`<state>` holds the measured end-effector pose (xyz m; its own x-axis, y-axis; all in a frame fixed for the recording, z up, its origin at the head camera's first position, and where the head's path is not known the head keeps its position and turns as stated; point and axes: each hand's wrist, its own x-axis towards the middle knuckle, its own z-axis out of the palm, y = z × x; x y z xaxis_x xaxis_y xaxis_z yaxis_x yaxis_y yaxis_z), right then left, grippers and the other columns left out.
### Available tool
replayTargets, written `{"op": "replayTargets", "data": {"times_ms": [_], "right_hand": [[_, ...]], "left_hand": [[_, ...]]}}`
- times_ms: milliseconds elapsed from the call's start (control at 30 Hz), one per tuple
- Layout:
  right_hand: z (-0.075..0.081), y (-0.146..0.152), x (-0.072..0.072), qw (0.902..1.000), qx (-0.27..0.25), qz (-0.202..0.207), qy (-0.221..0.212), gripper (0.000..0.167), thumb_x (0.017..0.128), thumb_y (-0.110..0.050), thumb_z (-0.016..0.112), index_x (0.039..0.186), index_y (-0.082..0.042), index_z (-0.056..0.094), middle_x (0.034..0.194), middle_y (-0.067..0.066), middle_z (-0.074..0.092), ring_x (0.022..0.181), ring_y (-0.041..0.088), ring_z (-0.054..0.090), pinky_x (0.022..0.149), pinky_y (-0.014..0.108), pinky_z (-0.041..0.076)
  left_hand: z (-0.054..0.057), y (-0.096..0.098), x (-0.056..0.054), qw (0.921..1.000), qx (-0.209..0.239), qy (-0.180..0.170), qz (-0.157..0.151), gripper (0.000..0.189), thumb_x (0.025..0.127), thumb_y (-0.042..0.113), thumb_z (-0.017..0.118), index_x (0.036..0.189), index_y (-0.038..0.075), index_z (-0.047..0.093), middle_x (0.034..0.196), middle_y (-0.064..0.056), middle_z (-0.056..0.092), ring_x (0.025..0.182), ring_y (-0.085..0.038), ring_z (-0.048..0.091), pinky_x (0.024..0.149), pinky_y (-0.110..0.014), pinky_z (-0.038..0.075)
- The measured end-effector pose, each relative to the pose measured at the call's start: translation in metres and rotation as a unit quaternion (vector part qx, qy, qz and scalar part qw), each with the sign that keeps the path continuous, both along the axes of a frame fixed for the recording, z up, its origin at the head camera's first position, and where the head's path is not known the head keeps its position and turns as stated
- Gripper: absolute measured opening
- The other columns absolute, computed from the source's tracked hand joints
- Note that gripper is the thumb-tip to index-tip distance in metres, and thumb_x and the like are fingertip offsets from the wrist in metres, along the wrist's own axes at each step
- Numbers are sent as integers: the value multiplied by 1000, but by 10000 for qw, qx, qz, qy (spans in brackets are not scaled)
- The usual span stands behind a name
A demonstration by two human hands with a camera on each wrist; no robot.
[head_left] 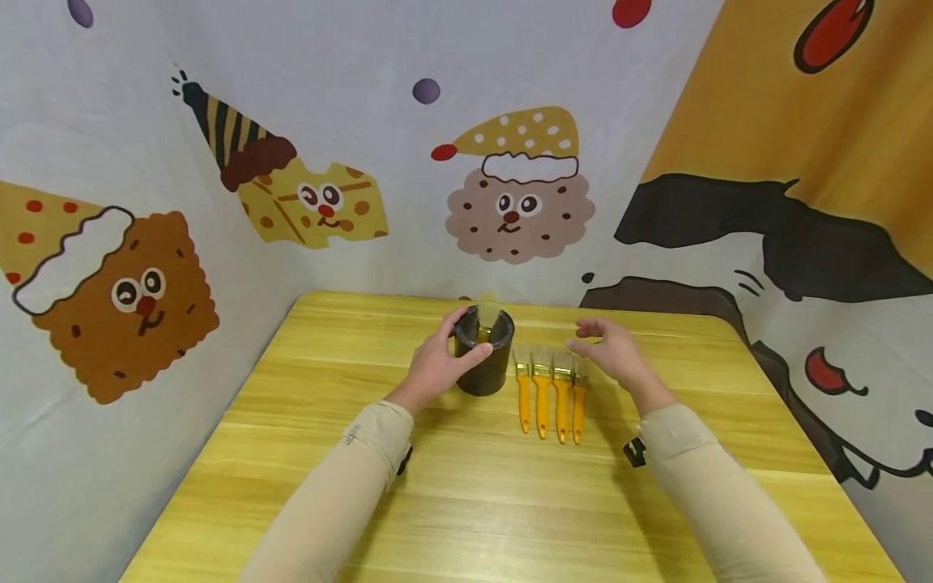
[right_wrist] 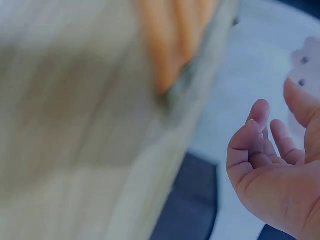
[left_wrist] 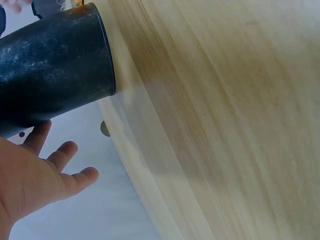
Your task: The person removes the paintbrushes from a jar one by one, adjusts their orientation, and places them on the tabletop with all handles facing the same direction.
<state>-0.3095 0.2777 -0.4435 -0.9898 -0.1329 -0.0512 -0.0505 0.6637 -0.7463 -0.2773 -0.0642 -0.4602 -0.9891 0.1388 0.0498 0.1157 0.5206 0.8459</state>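
A black cylindrical cup (head_left: 481, 376) stands on the table, and in the left wrist view its dark wall (left_wrist: 55, 65) fills the upper left. My left hand (head_left: 437, 364) grips it near the rim, thumb across the front and fingers around the left side. One paintbrush (head_left: 487, 314) stands in the cup with its pale bristles up. To the right of the cup, several flat paintbrushes (head_left: 543, 398) with orange handles lie side by side, bristles pointing away from me. My right hand (head_left: 611, 350), holding nothing, hovers just right of the bristles, its fingers loosely bent.
The wood-grain table (head_left: 466, 502) meets a cartoon-printed cloth (head_left: 408, 162) behind and at both sides. Black straps (head_left: 635, 453) show at my wrists, below the sleeves.
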Motion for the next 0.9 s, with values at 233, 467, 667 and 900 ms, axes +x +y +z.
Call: {"op": "replayTargets", "data": {"times_ms": [233, 467, 667, 900], "right_hand": [[27, -66, 6, 9969, -657, 429, 55, 57, 103, -44, 72, 148, -10, 61, 149, 15, 62, 126, 37, 62, 104, 51, 56], [40, -106, 3, 9965, -565, 579, 205, 52, 101, -50, 73, 144, -20, 66, 141, 7, 68, 113, 29, 66, 90, 42, 58], [40, -122, 0, 9972, -524, 451, 280, 50, 102, -47, 72, 143, -18, 68, 137, 12, 69, 113, 33, 68, 89, 44, 60], [41, -139, 1, 9977, -300, 280, 541, 43, 102, -43, 75, 136, -17, 72, 152, 12, 62, 142, 38, 55, 112, 58, 52]], "left_hand": [[-1, 0, -1, 10000, -37, 39, -25, 96, 87, 84, 66, 167, 52, 24, 166, -8, 48, 151, -43, 48, 115, -69, 45], [-3, 0, -3, 10000, -85, 17, -12, 96, 86, 87, 63, 167, 52, 23, 166, -7, 49, 149, -44, 50, 113, -69, 46], [-5, 0, -4, 9999, -140, 52, -14, 96, 85, 89, 62, 166, 55, 22, 166, -7, 49, 149, -45, 50, 113, -69, 47], [-4, -1, -4, 9999, -133, 99, -28, 93, 86, 88, 62, 165, 57, 21, 166, -6, 49, 147, -45, 51, 112, -68, 47]]}}
